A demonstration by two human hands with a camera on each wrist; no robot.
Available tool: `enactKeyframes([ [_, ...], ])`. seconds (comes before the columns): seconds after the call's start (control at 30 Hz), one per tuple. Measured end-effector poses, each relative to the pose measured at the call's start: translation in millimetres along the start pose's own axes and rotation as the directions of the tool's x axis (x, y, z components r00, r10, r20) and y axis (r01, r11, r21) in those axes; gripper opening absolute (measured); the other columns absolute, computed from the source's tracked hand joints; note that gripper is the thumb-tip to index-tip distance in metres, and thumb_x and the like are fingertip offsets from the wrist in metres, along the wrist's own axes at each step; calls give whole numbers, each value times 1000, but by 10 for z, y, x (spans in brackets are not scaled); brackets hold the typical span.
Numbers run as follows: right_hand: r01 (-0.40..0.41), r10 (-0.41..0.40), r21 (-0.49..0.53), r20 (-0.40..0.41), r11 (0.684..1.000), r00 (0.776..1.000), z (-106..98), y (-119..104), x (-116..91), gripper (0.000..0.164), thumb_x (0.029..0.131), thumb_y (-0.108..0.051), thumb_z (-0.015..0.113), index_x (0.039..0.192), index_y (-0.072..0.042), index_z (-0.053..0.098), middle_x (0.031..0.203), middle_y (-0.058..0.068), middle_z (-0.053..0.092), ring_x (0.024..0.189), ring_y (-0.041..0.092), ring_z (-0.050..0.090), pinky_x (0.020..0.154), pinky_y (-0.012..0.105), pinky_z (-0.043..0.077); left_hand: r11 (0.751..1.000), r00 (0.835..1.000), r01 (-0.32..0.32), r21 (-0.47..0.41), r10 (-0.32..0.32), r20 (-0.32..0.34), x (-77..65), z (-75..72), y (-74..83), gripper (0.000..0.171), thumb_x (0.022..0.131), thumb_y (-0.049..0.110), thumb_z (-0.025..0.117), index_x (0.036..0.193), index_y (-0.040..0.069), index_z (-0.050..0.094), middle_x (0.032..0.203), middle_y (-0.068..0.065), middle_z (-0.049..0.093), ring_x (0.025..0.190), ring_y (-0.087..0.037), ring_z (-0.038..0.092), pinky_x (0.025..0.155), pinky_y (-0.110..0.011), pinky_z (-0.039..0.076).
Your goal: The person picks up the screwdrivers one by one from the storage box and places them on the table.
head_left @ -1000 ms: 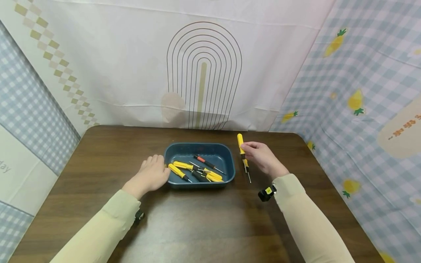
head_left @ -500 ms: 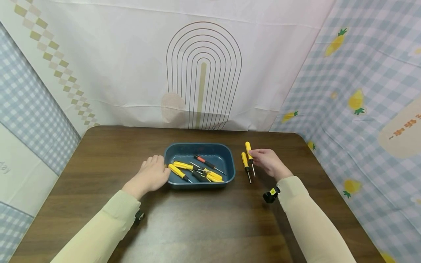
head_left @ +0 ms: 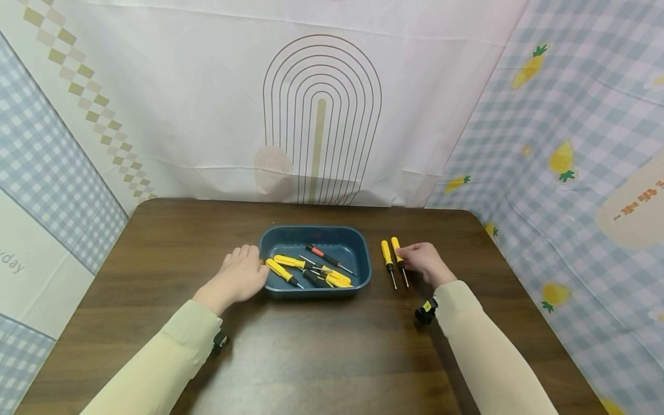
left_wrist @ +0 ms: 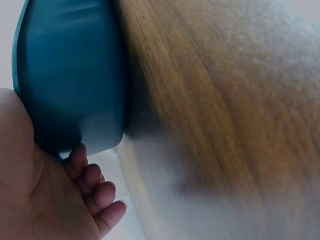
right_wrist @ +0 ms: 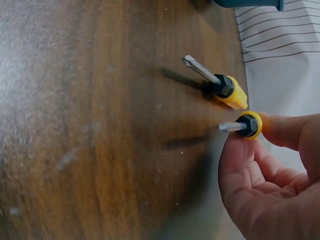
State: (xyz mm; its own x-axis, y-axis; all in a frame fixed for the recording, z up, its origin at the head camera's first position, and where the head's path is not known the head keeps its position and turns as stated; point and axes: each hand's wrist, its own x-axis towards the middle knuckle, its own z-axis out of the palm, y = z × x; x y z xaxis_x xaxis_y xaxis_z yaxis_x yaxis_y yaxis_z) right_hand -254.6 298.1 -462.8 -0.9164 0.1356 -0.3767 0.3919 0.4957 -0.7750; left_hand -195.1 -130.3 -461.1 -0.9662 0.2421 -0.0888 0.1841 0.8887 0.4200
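Yellow-handled screwdriver point(head_left: 400, 261), right of the frame's centre, is pinched in the grip of the right hand point(head_left: 424, 259), just beside a second screwdriver point(head_left: 389, 264) on the counter point(head_left: 332, 357). Nearer centre, a blue bin point(head_left: 311, 293) holds other screwdrivers point(head_left: 280, 268); the left hand point(head_left: 240, 275) touches it, grip impossible to tell.

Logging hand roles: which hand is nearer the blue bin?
Left. The left hand touches the blue bin at its left end; the right hand is apart, right of it, pinching a yellow screwdriver.

Cream sleeves point(head_left: 495, 351), black wrist cameras point(head_left: 425, 313)
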Motion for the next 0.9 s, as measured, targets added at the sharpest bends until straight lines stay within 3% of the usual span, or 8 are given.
enactKeyframes([
  [0.37,2,-7,-99,-44,995,999,84,-48,-33,31,92,-19,65,106,9,68,98,14,64,75,17,61,69,30,53,1000,1000,-3,-1,3,0,-4,-7,1,36,93,30,46,109,-2,48,96,-10,45,92,-28,40,78,-42,34],
  [0.6,1,-6,-137,-40,991,999,69,-74,-54,27,94,-18,63,102,7,68,101,16,64,77,20,63,70,32,54,1000,1000,-10,4,10,-9,-6,-6,11,32,94,29,46,106,-1,48,94,-10,44,90,-28,41,77,-42,34],
  [0.9,-20,16,-92,-37,996,999,78,-92,-45,28,95,-16,61,110,8,65,106,17,62,83,22,64,73,33,54,1000,1000,-4,0,4,-1,-4,-4,6,33,94,29,46,107,-1,48,94,-10,44,90,-28,41,77,-41,34],
])
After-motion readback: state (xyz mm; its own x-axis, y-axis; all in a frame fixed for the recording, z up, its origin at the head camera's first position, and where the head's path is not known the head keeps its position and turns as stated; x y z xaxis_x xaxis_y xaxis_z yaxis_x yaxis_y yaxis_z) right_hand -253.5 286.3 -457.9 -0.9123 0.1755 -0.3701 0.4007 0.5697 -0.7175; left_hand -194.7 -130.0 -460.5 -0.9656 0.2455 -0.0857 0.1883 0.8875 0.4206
